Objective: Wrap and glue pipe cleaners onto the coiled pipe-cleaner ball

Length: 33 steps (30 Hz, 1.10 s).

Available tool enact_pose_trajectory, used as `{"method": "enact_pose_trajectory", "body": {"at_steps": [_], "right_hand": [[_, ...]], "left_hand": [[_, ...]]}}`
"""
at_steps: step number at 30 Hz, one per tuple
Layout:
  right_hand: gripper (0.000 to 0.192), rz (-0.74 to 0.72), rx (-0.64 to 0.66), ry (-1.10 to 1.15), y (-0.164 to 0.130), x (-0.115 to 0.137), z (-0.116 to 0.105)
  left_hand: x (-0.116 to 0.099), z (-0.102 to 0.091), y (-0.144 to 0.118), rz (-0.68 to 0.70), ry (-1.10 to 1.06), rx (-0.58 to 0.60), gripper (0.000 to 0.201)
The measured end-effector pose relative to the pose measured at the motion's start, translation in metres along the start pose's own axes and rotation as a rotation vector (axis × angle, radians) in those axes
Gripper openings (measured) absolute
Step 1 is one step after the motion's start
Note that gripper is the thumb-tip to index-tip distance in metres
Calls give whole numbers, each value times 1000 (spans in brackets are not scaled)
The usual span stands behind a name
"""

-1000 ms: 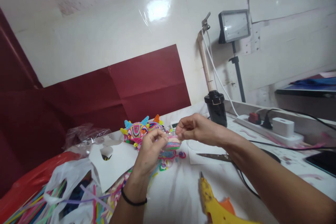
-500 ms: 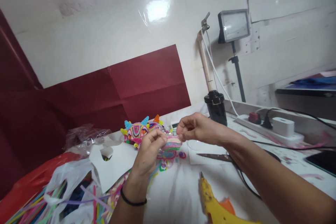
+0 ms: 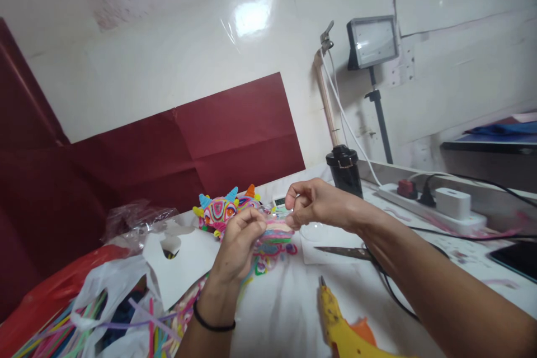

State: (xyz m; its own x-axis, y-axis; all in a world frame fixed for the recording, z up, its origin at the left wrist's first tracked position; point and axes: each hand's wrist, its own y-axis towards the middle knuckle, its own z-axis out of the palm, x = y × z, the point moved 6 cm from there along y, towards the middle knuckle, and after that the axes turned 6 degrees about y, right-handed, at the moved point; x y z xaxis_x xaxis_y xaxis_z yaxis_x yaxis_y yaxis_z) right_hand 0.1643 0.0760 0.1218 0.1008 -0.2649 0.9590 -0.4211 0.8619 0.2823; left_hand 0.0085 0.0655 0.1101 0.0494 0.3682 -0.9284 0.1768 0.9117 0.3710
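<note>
My two hands, left (image 3: 240, 240) and right (image 3: 312, 206), pinch one striped coil piece (image 3: 277, 230); one glue gun (image 3: 344, 327) nearer, partly cropped.

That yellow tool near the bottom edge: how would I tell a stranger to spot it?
Start at the white table and look in front of the right hand. Below the scissors lies the glue gun, the only bright yellow tool, its nozzle pointing away.

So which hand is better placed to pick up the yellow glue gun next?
Probably the right hand: the yellow glue gun lies under its forearm on that side. The left hand grips the colourful strip piece, which would need holding.
</note>
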Motion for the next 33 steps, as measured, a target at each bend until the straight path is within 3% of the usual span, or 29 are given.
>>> {"method": "enact_pose_trajectory", "body": {"at_steps": [20, 33], "right_hand": [[22, -46, -24, 0, 5, -3, -4], [22, -40, -25, 24, 6, -4, -2]], "left_hand": [[6, -1, 1, 17, -83, -22, 12], [10, 1, 1, -42, -68, -89, 27]]}}
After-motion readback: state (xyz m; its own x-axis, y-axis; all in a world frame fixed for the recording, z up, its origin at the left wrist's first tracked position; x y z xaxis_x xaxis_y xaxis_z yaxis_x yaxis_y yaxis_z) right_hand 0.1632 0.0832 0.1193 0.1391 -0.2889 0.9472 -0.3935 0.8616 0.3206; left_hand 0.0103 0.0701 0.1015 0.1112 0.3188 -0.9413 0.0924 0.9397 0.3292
